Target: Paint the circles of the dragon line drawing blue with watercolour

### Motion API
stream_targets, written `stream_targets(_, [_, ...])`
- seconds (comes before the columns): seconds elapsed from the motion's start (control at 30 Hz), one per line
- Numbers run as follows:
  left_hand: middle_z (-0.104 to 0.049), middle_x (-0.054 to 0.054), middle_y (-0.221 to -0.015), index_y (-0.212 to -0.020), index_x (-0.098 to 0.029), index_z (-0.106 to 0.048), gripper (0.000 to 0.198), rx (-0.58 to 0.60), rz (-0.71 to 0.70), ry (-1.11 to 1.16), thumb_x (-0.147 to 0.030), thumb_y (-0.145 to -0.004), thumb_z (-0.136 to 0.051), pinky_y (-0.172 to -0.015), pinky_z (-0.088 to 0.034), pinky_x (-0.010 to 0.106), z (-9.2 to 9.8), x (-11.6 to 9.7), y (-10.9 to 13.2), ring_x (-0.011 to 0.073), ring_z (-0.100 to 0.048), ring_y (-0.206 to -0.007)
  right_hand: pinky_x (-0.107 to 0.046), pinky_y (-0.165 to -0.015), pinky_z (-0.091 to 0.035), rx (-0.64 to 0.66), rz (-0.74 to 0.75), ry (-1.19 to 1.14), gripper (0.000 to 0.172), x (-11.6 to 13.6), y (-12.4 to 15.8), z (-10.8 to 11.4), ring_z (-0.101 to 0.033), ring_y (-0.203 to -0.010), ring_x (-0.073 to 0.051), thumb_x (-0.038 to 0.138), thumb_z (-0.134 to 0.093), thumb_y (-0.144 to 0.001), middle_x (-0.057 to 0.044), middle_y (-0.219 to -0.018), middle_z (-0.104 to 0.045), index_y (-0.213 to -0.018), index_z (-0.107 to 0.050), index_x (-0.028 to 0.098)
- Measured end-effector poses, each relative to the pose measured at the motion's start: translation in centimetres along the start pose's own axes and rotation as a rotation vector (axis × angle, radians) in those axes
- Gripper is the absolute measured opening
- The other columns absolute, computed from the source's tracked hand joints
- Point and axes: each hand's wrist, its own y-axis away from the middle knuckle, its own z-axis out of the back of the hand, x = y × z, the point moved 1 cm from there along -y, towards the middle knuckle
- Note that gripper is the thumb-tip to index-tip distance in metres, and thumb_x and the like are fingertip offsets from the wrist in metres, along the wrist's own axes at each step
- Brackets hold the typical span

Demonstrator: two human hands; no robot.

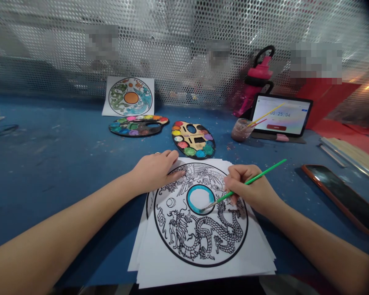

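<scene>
Green paintbrush [249, 183] pinched in right fingers [234, 179]

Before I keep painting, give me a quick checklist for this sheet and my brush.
Sheet steady: ok, left hand lies flat on it.
Brush grip: ok, right hand holds the green brush at the centre circle.
Paint on bristles: cannot tell, the tip is too small.
Centre filled: not ok, the blue ring surrounds a white middle.
Colour against sample: not ok, its centre is orange.
Rinse water: not ok, the glass looks murky.
</scene>
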Motion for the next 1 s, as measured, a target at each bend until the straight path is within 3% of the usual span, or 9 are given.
stream_targets(0.23, [-0.06, 0.005, -0.091, -0.095, -0.02, -0.042, 0.037, -0.001, -0.015, 0.007, -0.056, -0.089, -0.036, -0.046, -0.028, 0.027, -0.11, 0.16, 0.05, 0.0237, -0.06, -0.07, -0.017, -0.035, -0.026, 0.009, 0.028, 0.043, 0.037, 0.14, 0.05, -0.09, -0.053, -0.035, -0.009, 0.019, -0.057, -0.075, 0.007, -0.04, -0.04, -0.051, -0.028, 0.02])
stream_targets(0.47, [-0.06, 0.005, -0.09, -0.094, -0.02, -0.042, 0.037, 0.003, -0.013, -0.003, -0.056, -0.09, -0.034, -0.046, -0.029, 0.028, -0.09, 0.14, 0.08, 0.0237, -0.06, -0.069, -0.017, -0.034, -0.029, 0.004, 0.068, 0.073, 0.037, 0.07, 0.24, 0.42, -0.05, -0.034, -0.008, 0.01, -0.055, -0.069, 0.008, -0.041, -0.034, -0.049, -0.025, 0.021])
stream_targets(0.8, [-0.061, 0.007, -0.092, -0.095, -0.019, -0.042, 0.039, 0.01, -0.008, -0.008, -0.056, -0.089, -0.034, -0.047, -0.033, 0.028, 0.0, 0.09, 0.13, 0.0238, -0.061, -0.072, -0.019, -0.035, -0.03, 0.006, 0.071, 0.072, 0.04, 0.57, 0.43, 0.36, -0.05, -0.035, -0.008, 0.017, -0.057, -0.074, 0.007, -0.043, -0.037, -0.051, -0.025, 0.021])
stream_targets(1.0, [-0.06, 0.006, -0.09, -0.093, -0.02, -0.042, 0.037, 0.005, -0.011, 0.002, -0.055, -0.09, -0.035, -0.047, -0.032, 0.028, 0.13, 0.05, 0.13, 0.0248, -0.061, -0.072, -0.02, -0.039, -0.034, 0.021, 0.201, 0.248, 0.038, 1.0, 0.65, 0.31, -0.051, -0.037, -0.008, 0.011, -0.055, -0.074, 0.006, -0.042, -0.039, -0.049, -0.028, 0.02])
